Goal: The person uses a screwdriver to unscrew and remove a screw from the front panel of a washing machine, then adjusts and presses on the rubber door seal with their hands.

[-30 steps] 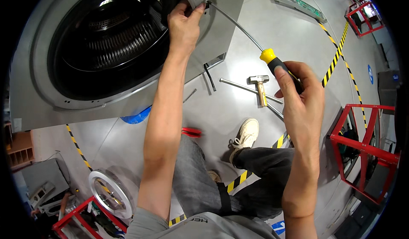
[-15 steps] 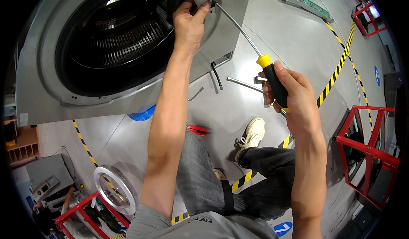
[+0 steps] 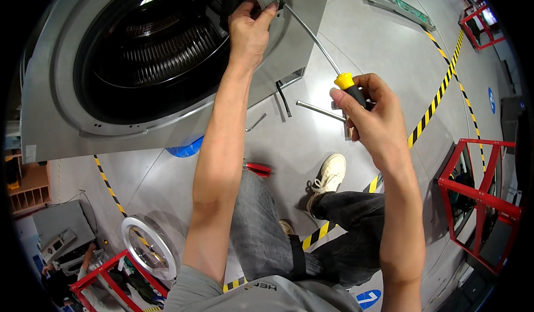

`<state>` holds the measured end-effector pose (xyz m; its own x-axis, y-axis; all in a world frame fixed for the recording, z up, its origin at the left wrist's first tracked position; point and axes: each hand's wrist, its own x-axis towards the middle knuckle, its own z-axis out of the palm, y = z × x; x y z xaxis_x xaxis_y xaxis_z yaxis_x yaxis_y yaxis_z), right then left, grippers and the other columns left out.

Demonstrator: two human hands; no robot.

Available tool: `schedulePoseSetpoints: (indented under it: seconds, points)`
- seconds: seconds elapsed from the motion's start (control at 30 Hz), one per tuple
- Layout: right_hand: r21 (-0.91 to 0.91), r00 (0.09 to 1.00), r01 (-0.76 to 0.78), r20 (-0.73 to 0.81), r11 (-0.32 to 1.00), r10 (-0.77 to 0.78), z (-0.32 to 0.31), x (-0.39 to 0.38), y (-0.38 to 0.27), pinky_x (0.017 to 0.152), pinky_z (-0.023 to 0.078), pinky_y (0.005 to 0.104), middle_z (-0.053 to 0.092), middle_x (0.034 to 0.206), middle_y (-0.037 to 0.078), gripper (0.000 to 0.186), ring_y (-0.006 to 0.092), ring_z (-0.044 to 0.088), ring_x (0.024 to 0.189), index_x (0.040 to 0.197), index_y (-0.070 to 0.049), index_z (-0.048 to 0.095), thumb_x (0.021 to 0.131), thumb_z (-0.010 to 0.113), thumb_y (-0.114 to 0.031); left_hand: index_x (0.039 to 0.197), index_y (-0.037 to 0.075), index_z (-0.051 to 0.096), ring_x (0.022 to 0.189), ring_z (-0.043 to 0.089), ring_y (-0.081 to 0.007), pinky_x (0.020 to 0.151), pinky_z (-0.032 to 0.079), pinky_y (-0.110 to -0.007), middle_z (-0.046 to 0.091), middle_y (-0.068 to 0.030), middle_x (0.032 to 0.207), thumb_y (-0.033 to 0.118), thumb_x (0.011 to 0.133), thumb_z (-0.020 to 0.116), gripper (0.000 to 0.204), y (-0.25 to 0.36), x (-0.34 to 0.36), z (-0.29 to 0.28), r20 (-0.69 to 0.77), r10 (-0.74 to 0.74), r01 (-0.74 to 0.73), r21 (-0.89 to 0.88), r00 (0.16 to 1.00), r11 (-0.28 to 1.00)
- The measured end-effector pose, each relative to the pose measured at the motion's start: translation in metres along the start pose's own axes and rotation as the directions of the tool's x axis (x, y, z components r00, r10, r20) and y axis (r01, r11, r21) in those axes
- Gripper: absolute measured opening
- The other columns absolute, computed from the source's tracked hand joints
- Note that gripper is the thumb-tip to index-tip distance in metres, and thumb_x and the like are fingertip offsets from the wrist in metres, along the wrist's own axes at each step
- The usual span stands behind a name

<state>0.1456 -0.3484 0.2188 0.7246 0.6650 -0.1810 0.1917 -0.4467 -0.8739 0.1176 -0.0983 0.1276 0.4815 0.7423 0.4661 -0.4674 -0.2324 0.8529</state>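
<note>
A grey washing machine (image 3: 53, 106) fills the upper left, its round door opening showing the ribbed steel drum (image 3: 161, 59) and a dark rubber seal. At the opening's right edge my left hand (image 3: 249, 36) is closed round the rim, thumb in front and fingers hidden behind. By that thumb ends the long shaft of a screwdriver (image 3: 343, 80) with a black and yellow handle. Its tip meets a spot on the front panel; the exact contact is too small to make out. My right hand (image 3: 384, 117) wraps the handle, thumb on its near side, covering most of it.
On the floor lie a metal rod tool (image 3: 320, 110), a small bent tool (image 3: 256, 122), red-handled pliers (image 3: 258, 169) and a round door ring (image 3: 130, 245). Red frames (image 3: 478, 192) stand at right and lower left. A long metal panel (image 3: 400, 6) lies far right.
The fingers of my right hand have rolled round the screwdriver handle, the thumb now lower on its left side and the hand covering more of it. My left hand stays in place.
</note>
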Motion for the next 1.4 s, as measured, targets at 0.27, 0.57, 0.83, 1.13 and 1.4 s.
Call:
schedulePoseSetpoints:
  seconds: [0.27, 0.57, 0.83, 1.13, 1.4]
  points:
    - [0.631, 0.826, -0.504, 0.551, 0.590, 0.117, -0.006, 0.008, 0.002, 0.054, 0.051, 0.0289, 0.060, 0.073, 0.007, 0.040, 0.0157, 0.058, 0.059, 0.106, 0.004, 0.060, 0.103, 0.045, -0.032, 0.108, -0.005, 0.066, 0.091, 0.062, -0.0130, 0.086, 0.048, -0.026, 0.070, -0.0074, 0.100, 0.004, 0.088, 0.067, 0.022, 0.002, 0.000, -0.003, 0.016, -0.018, 0.017, 0.046, 1.000, 0.999]
    - [0.299, 0.950, -0.188, 0.298, 0.936, 0.096, -0.006, 0.002, -0.012, 0.052, 0.049, 0.0291, 0.058, 0.073, 0.007, 0.045, 0.0137, 0.059, 0.060, 0.108, 0.011, 0.059, 0.093, 0.063, -0.031, 0.116, -0.005, 0.059, 0.092, 0.061, -0.0132, 0.082, 0.047, -0.026, 0.067, -0.0089, 0.108, 0.008, 0.088, 0.065, 0.031, 0.008, 0.004, -0.013, 0.120, -0.184, 0.182, 0.027, 0.976, 0.983]
    - [0.293, 0.972, -0.117, 0.232, 0.949, 0.048, -0.006, 0.004, -0.011, 0.055, 0.046, 0.0256, 0.060, 0.077, 0.005, 0.041, 0.0122, 0.058, 0.058, 0.117, 0.004, 0.061, 0.092, 0.066, -0.029, 0.116, -0.003, 0.059, 0.083, 0.060, -0.0089, 0.073, 0.046, -0.022, 0.067, -0.0051, 0.103, 0.009, 0.089, 0.067, 0.031, 0.000, 0.009, -0.022, 0.145, -0.245, 0.248, -0.003, 0.959, 0.969]
    - [-0.158, 0.985, 0.173, 0.042, 0.972, -0.168, 0.001, 0.004, -0.005, 0.050, 0.046, 0.0257, 0.061, 0.078, 0.005, 0.039, 0.0112, 0.058, 0.057, 0.115, 0.005, 0.064, 0.093, 0.063, -0.027, 0.116, -0.005, 0.060, 0.092, 0.061, -0.0128, 0.082, 0.046, -0.025, 0.067, -0.0072, 0.106, 0.009, 0.087, 0.068, 0.032, 0.005, 0.010, -0.021, 0.142, -0.189, 0.186, 0.039, 0.972, 0.982]
    - [0.644, 0.899, -0.359, 0.432, 0.676, 0.066, -0.018, 0.021, 0.003, 0.047, 0.052, 0.0226, 0.066, 0.086, 0.011, 0.036, 0.0124, 0.063, 0.060, 0.118, 0.009, 0.056, 0.099, 0.054, -0.022, 0.118, -0.006, 0.058, 0.095, 0.061, -0.0134, 0.084, 0.046, -0.026, 0.066, -0.0083, 0.109, 0.011, 0.089, 0.066, 0.035, 0.008, 0.006, -0.013, 0.169, -0.220, 0.220, 0.019, 0.961, 0.975]
